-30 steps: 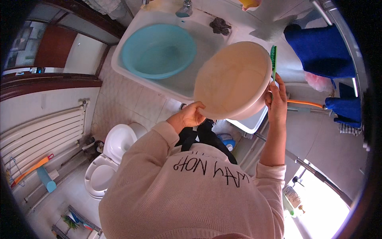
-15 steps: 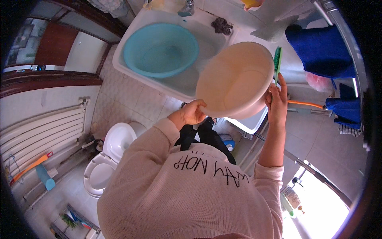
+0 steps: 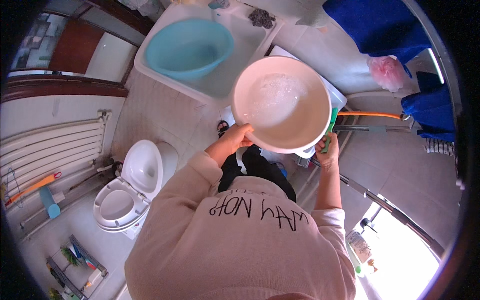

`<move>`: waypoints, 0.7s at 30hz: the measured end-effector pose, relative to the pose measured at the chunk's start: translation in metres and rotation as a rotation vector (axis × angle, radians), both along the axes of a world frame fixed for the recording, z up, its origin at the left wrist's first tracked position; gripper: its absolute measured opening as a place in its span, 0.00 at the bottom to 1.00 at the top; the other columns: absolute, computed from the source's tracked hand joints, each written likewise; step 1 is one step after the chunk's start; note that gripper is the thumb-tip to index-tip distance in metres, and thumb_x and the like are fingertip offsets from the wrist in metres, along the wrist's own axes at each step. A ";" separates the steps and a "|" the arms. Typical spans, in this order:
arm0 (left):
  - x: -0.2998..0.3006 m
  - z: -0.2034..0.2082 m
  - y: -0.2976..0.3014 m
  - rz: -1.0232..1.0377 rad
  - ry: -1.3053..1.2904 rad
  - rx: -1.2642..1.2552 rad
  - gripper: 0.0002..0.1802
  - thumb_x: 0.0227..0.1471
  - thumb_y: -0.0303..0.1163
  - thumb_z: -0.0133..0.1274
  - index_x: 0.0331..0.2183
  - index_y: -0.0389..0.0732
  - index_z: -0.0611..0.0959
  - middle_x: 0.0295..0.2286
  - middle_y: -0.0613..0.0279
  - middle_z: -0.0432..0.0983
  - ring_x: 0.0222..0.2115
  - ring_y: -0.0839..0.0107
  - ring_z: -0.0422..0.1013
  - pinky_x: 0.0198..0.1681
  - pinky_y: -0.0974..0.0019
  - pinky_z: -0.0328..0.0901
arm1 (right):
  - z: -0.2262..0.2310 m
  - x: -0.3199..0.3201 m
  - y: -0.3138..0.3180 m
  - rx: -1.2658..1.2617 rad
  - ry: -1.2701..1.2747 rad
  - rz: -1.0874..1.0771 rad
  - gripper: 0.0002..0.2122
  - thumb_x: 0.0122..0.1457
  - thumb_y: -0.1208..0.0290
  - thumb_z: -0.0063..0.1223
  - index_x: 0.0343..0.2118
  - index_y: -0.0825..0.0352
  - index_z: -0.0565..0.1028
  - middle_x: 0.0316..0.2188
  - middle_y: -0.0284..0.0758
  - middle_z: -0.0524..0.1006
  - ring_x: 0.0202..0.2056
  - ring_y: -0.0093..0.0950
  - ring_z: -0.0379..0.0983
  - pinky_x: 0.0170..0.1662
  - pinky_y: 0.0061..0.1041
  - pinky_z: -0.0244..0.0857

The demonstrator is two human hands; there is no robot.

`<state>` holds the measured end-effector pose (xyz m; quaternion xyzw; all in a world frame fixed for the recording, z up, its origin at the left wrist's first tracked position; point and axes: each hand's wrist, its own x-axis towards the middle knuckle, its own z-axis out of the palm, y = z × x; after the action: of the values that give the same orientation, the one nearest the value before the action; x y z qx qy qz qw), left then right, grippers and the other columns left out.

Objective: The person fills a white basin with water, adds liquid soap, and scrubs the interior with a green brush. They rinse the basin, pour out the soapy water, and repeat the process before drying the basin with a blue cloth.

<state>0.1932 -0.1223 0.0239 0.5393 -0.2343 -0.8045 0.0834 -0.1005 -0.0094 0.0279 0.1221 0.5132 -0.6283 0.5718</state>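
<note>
A round pale pink basin (image 3: 310, 131) is held nearly level in front of my body, with white suds and some liquid inside. My left hand (image 3: 234, 141) grips its near left rim, the thumb over the edge. At its right side, my right hand (image 3: 327, 150) is closed around the handle of a green brush (image 3: 332, 120) and lies against the basin wall; its fingers are partly hidden. To the left, a light blue basin (image 3: 167, 65) sits in the white sink (image 3: 220, 90), tilted a little.
Behind the pink basin is a white surface (image 3: 342, 100). A dark mesh scrubber (image 3: 261, 18) lies on the sink's edge beside the faucet (image 3: 218, 4). Blue towels (image 3: 385, 25) and a pink bath puff (image 3: 386, 72) hang right, near an orange hose (image 3: 370, 114). A toilet (image 3: 117, 205) stands left.
The pink basin has gone from tilted to nearly level and moved slightly away from the sink, bringing suds into view. My right hand has lowered with the brush.
</note>
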 end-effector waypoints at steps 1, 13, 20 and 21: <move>0.002 0.002 0.007 -0.003 -0.022 -0.044 0.20 0.40 0.39 0.48 0.37 0.42 0.70 0.31 0.63 0.69 0.28 0.73 0.66 0.31 0.69 0.63 | 0.000 0.001 0.004 0.020 -0.025 0.002 0.06 0.50 0.67 0.41 0.22 0.63 0.64 0.16 0.27 0.63 0.14 0.19 0.56 0.17 0.17 0.51; 0.109 0.023 0.064 0.259 0.000 -0.137 0.21 0.42 0.41 0.47 0.38 0.39 0.70 0.29 0.62 0.70 0.27 0.73 0.68 0.26 0.73 0.65 | 0.060 0.078 -0.018 0.018 0.411 0.611 0.11 0.50 0.61 0.52 0.29 0.62 0.67 0.17 0.25 0.64 0.18 0.16 0.59 0.17 0.14 0.52; 0.190 -0.002 0.138 0.581 0.063 -0.034 0.16 0.43 0.37 0.46 0.35 0.39 0.72 0.27 0.64 0.70 0.23 0.74 0.67 0.24 0.74 0.65 | 0.068 0.168 -0.034 -0.080 0.376 0.871 0.23 0.46 0.63 0.56 0.43 0.66 0.64 0.33 0.29 0.71 0.30 0.19 0.67 0.30 0.16 0.61; 0.204 -0.003 0.148 0.633 0.069 -0.028 0.16 0.43 0.37 0.46 0.35 0.39 0.72 0.27 0.64 0.70 0.22 0.74 0.67 0.24 0.74 0.64 | 0.067 0.183 -0.039 -0.096 0.379 0.919 0.22 0.45 0.64 0.56 0.43 0.66 0.64 0.33 0.29 0.71 0.30 0.19 0.68 0.30 0.16 0.61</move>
<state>0.3968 0.0259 0.0206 0.5567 -0.0628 -0.7531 0.3449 0.0828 -0.0483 0.0946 -0.2592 0.5793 -0.3456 0.6912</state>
